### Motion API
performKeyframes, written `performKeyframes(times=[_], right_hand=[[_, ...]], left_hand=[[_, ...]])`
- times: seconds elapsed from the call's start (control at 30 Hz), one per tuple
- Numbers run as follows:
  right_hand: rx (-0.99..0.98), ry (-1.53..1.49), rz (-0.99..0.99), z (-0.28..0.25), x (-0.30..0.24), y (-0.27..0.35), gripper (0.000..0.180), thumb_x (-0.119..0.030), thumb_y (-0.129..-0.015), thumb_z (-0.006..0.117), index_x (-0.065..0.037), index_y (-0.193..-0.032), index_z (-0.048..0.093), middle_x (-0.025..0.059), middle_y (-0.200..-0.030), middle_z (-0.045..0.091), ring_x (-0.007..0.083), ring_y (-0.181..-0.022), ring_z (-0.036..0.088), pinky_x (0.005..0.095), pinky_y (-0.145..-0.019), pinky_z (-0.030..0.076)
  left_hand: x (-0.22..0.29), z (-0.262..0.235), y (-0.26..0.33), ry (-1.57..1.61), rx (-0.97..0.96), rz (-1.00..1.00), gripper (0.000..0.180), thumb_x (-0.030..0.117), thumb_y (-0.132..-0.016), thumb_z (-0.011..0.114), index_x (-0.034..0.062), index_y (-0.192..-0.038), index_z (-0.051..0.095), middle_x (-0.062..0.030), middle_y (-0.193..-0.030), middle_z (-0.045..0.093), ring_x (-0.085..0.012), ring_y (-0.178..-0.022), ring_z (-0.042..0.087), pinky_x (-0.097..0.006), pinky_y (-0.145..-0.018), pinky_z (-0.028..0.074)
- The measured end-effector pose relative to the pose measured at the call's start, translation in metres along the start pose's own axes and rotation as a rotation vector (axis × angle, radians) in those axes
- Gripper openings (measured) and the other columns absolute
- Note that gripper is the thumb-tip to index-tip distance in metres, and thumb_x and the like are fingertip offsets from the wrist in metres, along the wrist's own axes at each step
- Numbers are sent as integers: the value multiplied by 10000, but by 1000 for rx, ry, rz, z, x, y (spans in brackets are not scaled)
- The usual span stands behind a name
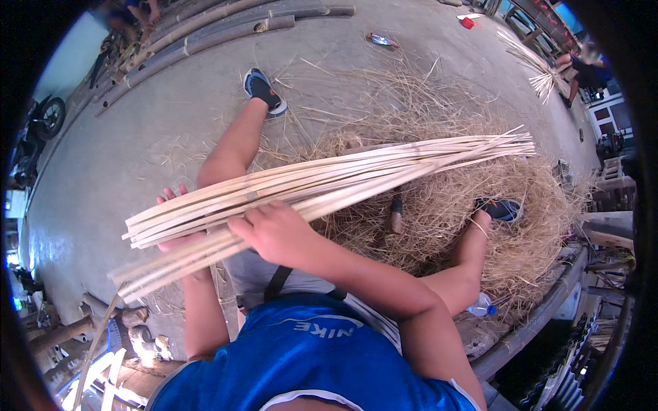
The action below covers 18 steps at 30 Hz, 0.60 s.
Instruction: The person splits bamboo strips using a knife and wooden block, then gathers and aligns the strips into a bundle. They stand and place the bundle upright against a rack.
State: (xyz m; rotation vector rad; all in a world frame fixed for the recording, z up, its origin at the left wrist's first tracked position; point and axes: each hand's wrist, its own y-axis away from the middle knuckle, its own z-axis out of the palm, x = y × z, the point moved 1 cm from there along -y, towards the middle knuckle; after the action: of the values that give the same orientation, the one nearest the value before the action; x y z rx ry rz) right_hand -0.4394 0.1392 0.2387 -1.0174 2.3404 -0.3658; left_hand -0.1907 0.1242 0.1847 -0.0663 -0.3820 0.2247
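A long bundle of pale split bamboo strips (343,171) lies across my lap, its far right ends fanning out over the shavings. My left hand (179,236) is under the left part of the bundle, bearing it, with fingertips showing past its far edge; its palm is mostly hidden. Closed over the near side, my right hand (274,229) grips a smaller group of strips (185,260) that angles away from the rest at the left. Those near left ends look slightly blurred. Below the bundle, a tool handle (395,214) pokes out, dark with a wooden end.
Curly bamboo shavings (528,219) are heaped around my legs. Bamboo poles (205,44) lie at the far left, and a shiny packet (381,40) rests on the concrete floor. A plastic bottle (482,305) lies by my right thigh. Another person (588,72) sits at far right near more strips.
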Motion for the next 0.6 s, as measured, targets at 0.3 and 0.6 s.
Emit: performKeyframes(times=[0.3, 0.6], right_hand=[[-186, -30, 217, 2, 34, -43, 727, -475, -729, 837, -117, -1324, 620, 150, -1119, 667, 332, -1112, 640, 475, -1017, 478], [301, -78, 117, -34, 56, -29, 688, -480, -811, 795, -93, -1350, 617, 158, -1197, 640, 353, -1163, 589, 512, -1042, 414]], left_hand=[[14, 40, -2, -43, 259, 21, 427, 426, -969, 558, 47, -1090, 714, -90, -1124, 752, -281, -1077, 672, -530, -1159, 413], [-17, 82, -33, -330, 285, 310, 322, 352, -1011, 583, 45, -1104, 597, -95, -1002, 657, -269, -982, 632, -534, -990, 497]])
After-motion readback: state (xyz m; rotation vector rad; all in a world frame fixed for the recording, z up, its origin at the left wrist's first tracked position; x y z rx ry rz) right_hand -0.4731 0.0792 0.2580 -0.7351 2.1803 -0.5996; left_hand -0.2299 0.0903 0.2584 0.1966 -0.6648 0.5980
